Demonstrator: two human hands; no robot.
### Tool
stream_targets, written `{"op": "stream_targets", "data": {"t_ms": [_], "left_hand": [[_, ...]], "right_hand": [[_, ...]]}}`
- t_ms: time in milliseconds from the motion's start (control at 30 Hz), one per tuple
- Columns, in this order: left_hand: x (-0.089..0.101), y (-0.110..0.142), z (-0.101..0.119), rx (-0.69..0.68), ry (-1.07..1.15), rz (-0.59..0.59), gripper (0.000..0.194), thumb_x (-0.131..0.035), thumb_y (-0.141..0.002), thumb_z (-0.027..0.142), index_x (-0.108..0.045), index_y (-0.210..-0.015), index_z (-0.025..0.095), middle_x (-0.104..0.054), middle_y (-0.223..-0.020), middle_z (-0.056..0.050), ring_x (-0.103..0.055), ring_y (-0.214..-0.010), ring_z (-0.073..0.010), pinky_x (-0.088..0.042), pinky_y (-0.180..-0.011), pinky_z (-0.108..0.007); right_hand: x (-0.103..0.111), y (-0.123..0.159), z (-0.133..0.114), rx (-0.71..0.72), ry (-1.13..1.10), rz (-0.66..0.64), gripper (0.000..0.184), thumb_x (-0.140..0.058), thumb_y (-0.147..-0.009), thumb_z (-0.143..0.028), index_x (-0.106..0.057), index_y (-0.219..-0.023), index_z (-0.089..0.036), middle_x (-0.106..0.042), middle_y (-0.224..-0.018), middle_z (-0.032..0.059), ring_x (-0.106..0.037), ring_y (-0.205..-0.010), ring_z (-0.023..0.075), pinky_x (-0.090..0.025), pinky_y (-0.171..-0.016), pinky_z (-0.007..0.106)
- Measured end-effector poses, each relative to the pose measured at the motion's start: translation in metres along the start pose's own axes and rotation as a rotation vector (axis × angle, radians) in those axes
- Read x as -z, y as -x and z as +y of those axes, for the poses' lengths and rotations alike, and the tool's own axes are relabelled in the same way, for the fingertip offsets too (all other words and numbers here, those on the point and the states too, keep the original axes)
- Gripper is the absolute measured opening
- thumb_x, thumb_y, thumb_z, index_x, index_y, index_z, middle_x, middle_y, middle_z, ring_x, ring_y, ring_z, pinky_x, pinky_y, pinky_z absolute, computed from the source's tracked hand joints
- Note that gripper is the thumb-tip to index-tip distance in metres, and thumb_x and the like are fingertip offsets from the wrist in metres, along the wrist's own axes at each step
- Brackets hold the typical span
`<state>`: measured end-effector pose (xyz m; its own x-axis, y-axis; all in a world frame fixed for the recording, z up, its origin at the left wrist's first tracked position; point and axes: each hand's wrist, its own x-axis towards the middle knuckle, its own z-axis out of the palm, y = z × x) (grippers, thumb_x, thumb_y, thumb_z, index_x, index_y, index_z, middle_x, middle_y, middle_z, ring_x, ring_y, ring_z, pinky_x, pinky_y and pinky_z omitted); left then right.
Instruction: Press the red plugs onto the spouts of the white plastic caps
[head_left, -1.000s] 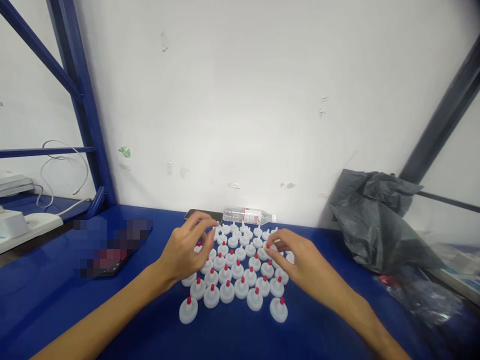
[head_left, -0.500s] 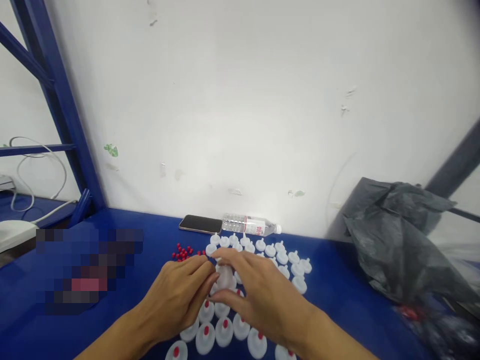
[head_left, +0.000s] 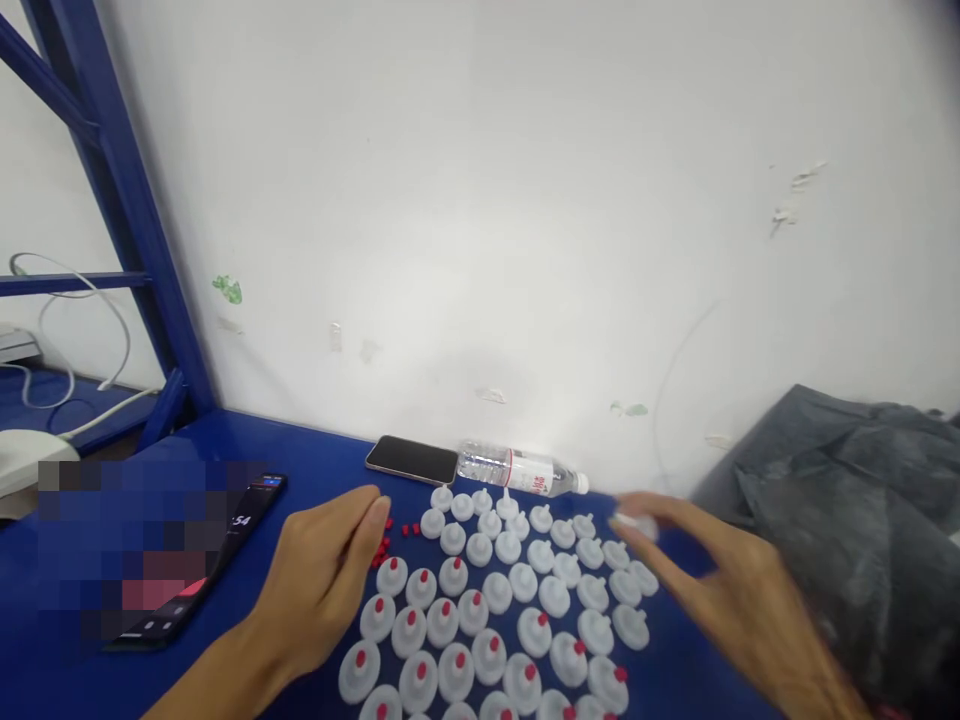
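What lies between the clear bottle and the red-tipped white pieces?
In the head view, white pieces without red tips lie between the bottle and the red-tipped ones.

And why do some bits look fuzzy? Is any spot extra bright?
In the head view, the right hand and the white piece in its grip look smeared, perhaps by motion; in the head view too, the dark bag looks soft, the wall is brightest around its middle, and blocky squares cover part of the left phone.

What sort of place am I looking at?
Probably a workshop or small assembly station: a blue table against a scuffed white wall, many similar white pieces, some red-tipped, and a blue metal frame.
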<state>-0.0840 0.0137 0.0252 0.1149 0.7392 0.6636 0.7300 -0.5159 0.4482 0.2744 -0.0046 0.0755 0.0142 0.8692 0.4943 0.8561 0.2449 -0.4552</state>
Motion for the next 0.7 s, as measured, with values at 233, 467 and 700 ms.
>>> {"op": "stream_targets", "data": {"t_ms": [233, 467, 700], "left_hand": [[-0.016, -0.01, -0.027, 0.02, -0.072, -0.213, 0.028, -0.042, -0.104, 0.038, -0.065, -0.095, 0.026, -0.07, -0.097, -0.002, -0.064, -0.091, -0.0202, -0.052, -0.074, -0.032], [-0.02, -0.011, -0.037, 0.001, -0.091, -0.34, 0.024, -0.055, -0.096, 0.034, -0.078, -0.103, 0.034, -0.077, -0.099, 0.0, -0.064, -0.095, -0.0229, -0.055, -0.073, -0.03], [-0.022, -0.01, -0.035, 0.027, -0.176, -0.379, 0.022, -0.058, -0.095, 0.042, -0.078, -0.101, 0.038, -0.077, -0.094, 0.003, -0.068, -0.084, -0.0209, -0.054, -0.067, -0.028]], "right_hand": [[-0.01, 0.088, 0.037, -0.283, -0.059, 0.026, 0.014, -0.063, -0.074, -0.066, -0.062, -0.073, -0.053, -0.069, -0.078, 0.0019, -0.07, -0.074, 0.0324, -0.06, -0.068, 0.046], [-0.014, 0.101, 0.025, -0.196, -0.102, -0.275, 0.022, -0.055, -0.084, -0.061, -0.07, -0.081, -0.046, -0.067, -0.062, -0.0026, -0.067, -0.058, 0.0282, -0.062, -0.06, 0.041], [-0.013, 0.109, 0.031, -0.076, -0.072, -0.139, 0.025, -0.056, -0.086, -0.051, -0.067, -0.108, -0.058, -0.075, -0.086, -0.005, -0.075, -0.072, 0.0275, -0.067, -0.066, 0.04]]}}
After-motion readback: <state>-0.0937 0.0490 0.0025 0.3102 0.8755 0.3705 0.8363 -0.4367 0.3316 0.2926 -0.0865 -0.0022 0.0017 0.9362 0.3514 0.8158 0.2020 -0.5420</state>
